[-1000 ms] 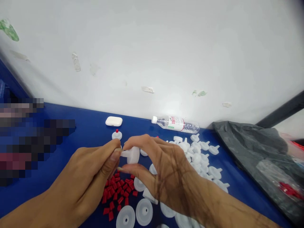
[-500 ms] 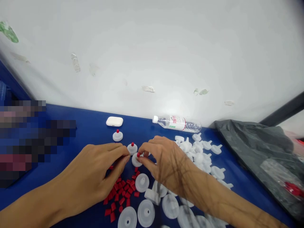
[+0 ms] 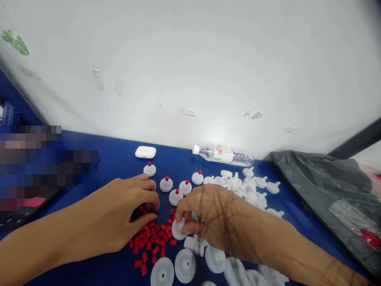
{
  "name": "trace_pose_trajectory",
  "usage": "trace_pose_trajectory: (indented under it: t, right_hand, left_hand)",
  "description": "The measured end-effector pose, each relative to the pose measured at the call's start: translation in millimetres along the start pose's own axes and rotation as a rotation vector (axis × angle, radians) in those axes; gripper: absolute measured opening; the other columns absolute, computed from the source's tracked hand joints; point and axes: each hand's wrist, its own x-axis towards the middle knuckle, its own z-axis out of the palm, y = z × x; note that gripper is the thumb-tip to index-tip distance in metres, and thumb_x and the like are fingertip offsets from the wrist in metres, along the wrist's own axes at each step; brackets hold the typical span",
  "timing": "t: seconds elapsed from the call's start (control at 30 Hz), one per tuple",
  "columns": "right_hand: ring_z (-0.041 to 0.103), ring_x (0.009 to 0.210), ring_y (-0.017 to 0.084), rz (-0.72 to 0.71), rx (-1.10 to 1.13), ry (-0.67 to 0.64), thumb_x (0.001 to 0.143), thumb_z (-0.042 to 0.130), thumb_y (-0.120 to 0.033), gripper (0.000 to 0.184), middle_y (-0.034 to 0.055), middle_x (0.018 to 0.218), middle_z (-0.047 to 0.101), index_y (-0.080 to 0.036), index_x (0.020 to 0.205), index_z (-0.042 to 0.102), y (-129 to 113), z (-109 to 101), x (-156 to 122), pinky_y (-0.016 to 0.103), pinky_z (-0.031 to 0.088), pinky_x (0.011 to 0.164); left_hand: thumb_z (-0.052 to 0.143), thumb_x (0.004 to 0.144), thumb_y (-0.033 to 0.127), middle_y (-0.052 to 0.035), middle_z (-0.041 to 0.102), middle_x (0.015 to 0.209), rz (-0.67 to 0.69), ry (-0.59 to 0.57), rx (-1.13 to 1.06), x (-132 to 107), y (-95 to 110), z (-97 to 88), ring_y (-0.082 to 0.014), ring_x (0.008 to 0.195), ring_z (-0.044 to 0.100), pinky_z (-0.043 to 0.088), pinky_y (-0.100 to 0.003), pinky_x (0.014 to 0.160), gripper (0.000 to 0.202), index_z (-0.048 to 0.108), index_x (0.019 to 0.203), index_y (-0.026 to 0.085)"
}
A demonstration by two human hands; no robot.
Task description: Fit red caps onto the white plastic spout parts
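Observation:
My left hand [image 3: 131, 210] hovers over a pile of small red caps [image 3: 156, 238], its thumb and fingers apart with nothing seen between them. My right hand [image 3: 196, 210] has thumb and forefinger around the short spout of a white round spout lid [image 3: 177, 231], just right of the red pile. Beyond the hands stand several white spout lids with red caps on top, among them one lid [image 3: 166, 184] in the middle and another lid [image 3: 149, 170] farther back. Part of one more is hidden by my left fingers.
Loose white lids [image 3: 185, 266] lie at the front, and a heap of white spouted pieces [image 3: 250, 186] is to the right. A clear bottle [image 3: 226, 155] lies along the wall near a white case [image 3: 145, 152]. A dark grey bag [image 3: 315, 178] covers the right side.
My right hand has let go of a red-capped lid and come nearer, onto an uncapped lid. My left hand has moved slightly down towards the red caps, its thumb and fingers parting.

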Motion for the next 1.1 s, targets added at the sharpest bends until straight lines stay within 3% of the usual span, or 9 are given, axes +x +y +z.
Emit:
trace_pose_trajectory:
  t: [0.17, 0.33, 0.5, 0.67, 0.8, 0.87, 0.97, 1.1]
  right_hand:
    - [0.075, 0.094, 0.02, -0.011, 0.009, 0.034, 0.099, 0.075, -0.015, 0.009, -0.0014, 0.096, 0.08, -0.024, 0.096, 0.073, -3, -9, -4, 0.034, 0.056, 0.089]
    - [0.072, 0.075, 0.021, -0.022, -0.05, 0.216, 0.099, 0.066, -0.017, 0.011, -0.001, 0.086, 0.075, -0.027, 0.1, 0.062, -1, -13, -9, 0.04, 0.055, 0.08]
    - [0.071, 0.071, 0.021, -0.095, -0.066, 0.269, 0.101, 0.057, -0.012, 0.017, -0.0001, 0.084, 0.074, -0.029, 0.102, 0.06, -3, -15, -13, 0.041, 0.056, 0.082]
    - [0.073, 0.082, 0.025, -0.05, -0.164, 0.203, 0.101, 0.062, -0.013, 0.014, 0.0038, 0.089, 0.076, -0.026, 0.104, 0.067, -8, -20, -10, 0.038, 0.056, 0.074]
    - [0.073, 0.093, 0.026, -0.012, -0.174, 0.155, 0.104, 0.068, -0.02, 0.01, 0.0042, 0.096, 0.078, -0.022, 0.113, 0.071, -7, -17, -5, 0.04, 0.057, 0.084]
    - [0.072, 0.097, 0.026, 0.025, -0.165, 0.139, 0.103, 0.074, -0.024, 0.013, 0.0036, 0.099, 0.077, -0.022, 0.116, 0.07, -7, -16, -3, 0.04, 0.055, 0.087]
    - [0.069, 0.088, 0.024, 0.097, -0.173, 0.108, 0.102, 0.08, -0.034, 0.024, 0.0023, 0.095, 0.073, -0.021, 0.118, 0.068, -8, -15, 0, 0.037, 0.05, 0.077]
    - [0.063, 0.079, 0.021, 0.131, -0.195, 0.056, 0.102, 0.078, -0.05, 0.038, 0.0011, 0.094, 0.07, -0.023, 0.124, 0.064, -10, -12, 5, 0.035, 0.042, 0.072]
  left_hand:
    - [0.059, 0.104, 0.028, 0.0015, 0.072, 0.094, 0.029, 0.038, -0.052, 5, -2, 5.6, -0.0227, 0.092, 0.066, 0.046, -0.033, 0.073, 0.016, 0.069, 0.092, 0.031]
    - [0.057, 0.106, 0.029, 0.0007, 0.074, 0.093, 0.082, 0.107, -0.059, 8, -9, 12.3, -0.0214, 0.085, 0.068, 0.049, -0.033, 0.072, 0.018, 0.072, 0.095, 0.029]
    - [0.058, 0.106, 0.034, 0.0001, 0.074, 0.095, -0.017, 0.09, -0.036, 4, -7, 9.2, -0.0208, 0.084, 0.069, 0.051, -0.034, 0.075, 0.019, 0.073, 0.094, 0.03]
    - [0.057, 0.101, 0.03, -0.0005, 0.073, 0.092, -0.031, 0.031, 0.024, 1, -1, 4.5, -0.023, 0.088, 0.069, 0.048, -0.036, 0.073, 0.016, 0.07, 0.092, 0.03]
    - [0.054, 0.101, 0.027, -0.0005, 0.072, 0.094, -0.006, 0.045, 0.002, 3, -4, 7.5, -0.0224, 0.087, 0.069, 0.048, -0.035, 0.071, 0.018, 0.069, 0.093, 0.03]
    - [0.054, 0.104, 0.029, 0.0004, 0.073, 0.095, 0.014, 0.097, -0.029, 5, -4, 9.2, -0.0218, 0.085, 0.07, 0.05, -0.034, 0.073, 0.017, 0.07, 0.097, 0.03]
    - [0.055, 0.109, 0.032, 0.0034, 0.076, 0.097, 0.069, 0.21, -0.079, 8, -1, 11.0, -0.0189, 0.083, 0.072, 0.053, -0.03, 0.075, 0.017, 0.072, 0.106, 0.032]
    - [0.054, 0.114, 0.034, 0.0061, 0.079, 0.107, 0.146, 0.311, -0.083, 12, 6, 12.7, -0.0154, 0.096, 0.075, 0.057, -0.026, 0.085, 0.017, 0.071, 0.116, 0.035]
